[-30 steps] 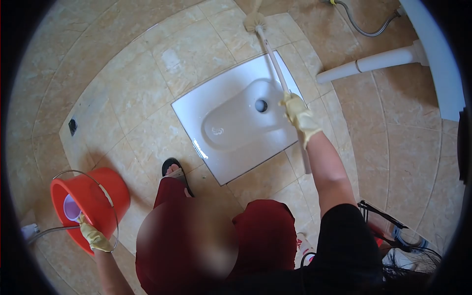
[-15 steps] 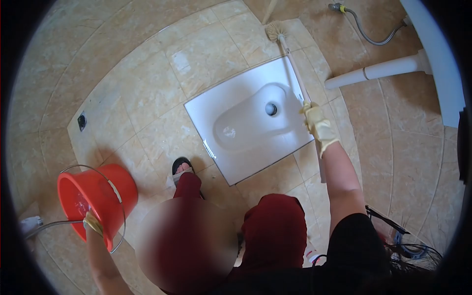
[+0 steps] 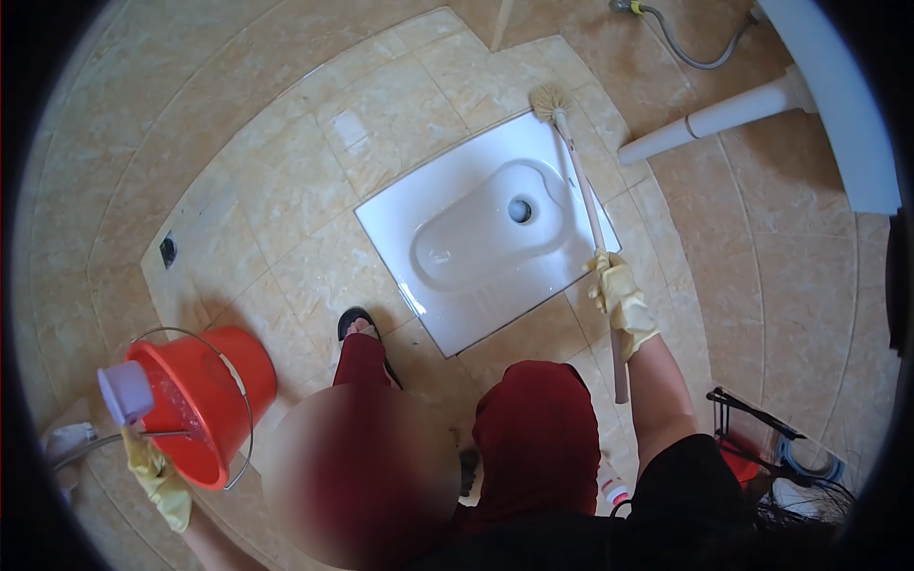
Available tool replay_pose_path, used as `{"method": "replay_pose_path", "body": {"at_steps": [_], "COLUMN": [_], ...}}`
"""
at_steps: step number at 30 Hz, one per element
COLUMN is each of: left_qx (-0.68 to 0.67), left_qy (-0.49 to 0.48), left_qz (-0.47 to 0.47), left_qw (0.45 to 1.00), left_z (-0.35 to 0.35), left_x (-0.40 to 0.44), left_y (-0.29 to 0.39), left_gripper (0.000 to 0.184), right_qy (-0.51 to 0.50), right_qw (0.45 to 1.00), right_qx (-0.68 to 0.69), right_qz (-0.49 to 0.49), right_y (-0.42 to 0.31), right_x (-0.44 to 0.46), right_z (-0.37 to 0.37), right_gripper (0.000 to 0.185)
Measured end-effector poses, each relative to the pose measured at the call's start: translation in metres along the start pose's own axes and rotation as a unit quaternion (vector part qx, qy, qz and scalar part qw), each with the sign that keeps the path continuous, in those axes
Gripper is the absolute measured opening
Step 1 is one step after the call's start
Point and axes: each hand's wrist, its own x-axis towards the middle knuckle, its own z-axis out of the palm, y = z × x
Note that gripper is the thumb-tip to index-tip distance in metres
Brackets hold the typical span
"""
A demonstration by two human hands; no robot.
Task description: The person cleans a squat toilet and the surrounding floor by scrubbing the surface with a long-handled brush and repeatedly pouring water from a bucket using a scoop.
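My left hand (image 3: 160,481), in a pale yellow rubber glove, grips a light purple scoop (image 3: 127,392) at the left rim of the red bucket (image 3: 249,366). Water shows inside the bucket, and its wire handle is raised. My right hand (image 3: 624,300), gloved the same way, is closed around the pinkish stick of a long brush (image 3: 587,195). The brush's round bristle head (image 3: 550,101) is at the top edge of the white squat toilet (image 3: 457,319). The stick's lower end extends below my right hand.
A grey hose (image 3: 86,449) runs to the bucket from the left. A white pipe (image 3: 714,119) and a metal hose (image 3: 685,59) are at the upper right. A floor drain (image 3: 168,250) lies left, a black rack (image 3: 752,419) lower right, and a bottle (image 3: 612,483) beside my leg.
My left hand has lifted the purple scoop out of the bucket to its left rim. My right hand has moved down with the brush, bringing the bristle head nearer the toilet edge.
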Motion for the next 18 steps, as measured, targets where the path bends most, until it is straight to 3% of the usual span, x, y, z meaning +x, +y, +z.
{"method": "replay_pose_path", "body": {"at_steps": [5,8,11,14,15,18], "left_qx": [0.160,0.281,0.420,0.527,0.494,0.495], "left_qy": [-0.031,-0.093,-0.182,-0.278,-0.318,-0.392], "left_qz": [0.080,0.135,0.211,0.303,0.303,0.393], "left_qw": [0.983,0.946,0.864,0.743,0.750,0.668], "left_z": [0.078,0.139,0.220,0.324,0.364,0.500], "left_x": [0.007,0.025,0.054,0.094,0.112,0.119], "left_y": [0.072,0.104,0.120,0.113,0.101,0.098], "left_gripper": [0.045,0.044,0.043,0.043,0.038,0.024], "right_qy": [0.026,0.075,0.097,0.130,0.132,0.175], "right_qw": [0.999,0.995,0.993,0.987,0.987,0.969], "right_qx": [-0.018,-0.063,-0.062,-0.087,-0.084,-0.157], "right_qz": [0.006,-0.018,-0.003,-0.030,-0.028,-0.075], "right_y": [0.038,0.066,0.080,0.132,0.163,0.189], "right_x": [-0.004,-0.008,-0.019,0.002,0.023,0.038], "right_z": [-0.003,-0.005,-0.007,-0.006,-0.004,-0.003], "right_gripper": [0.036,0.036,0.039,0.041,0.041,0.041]}}
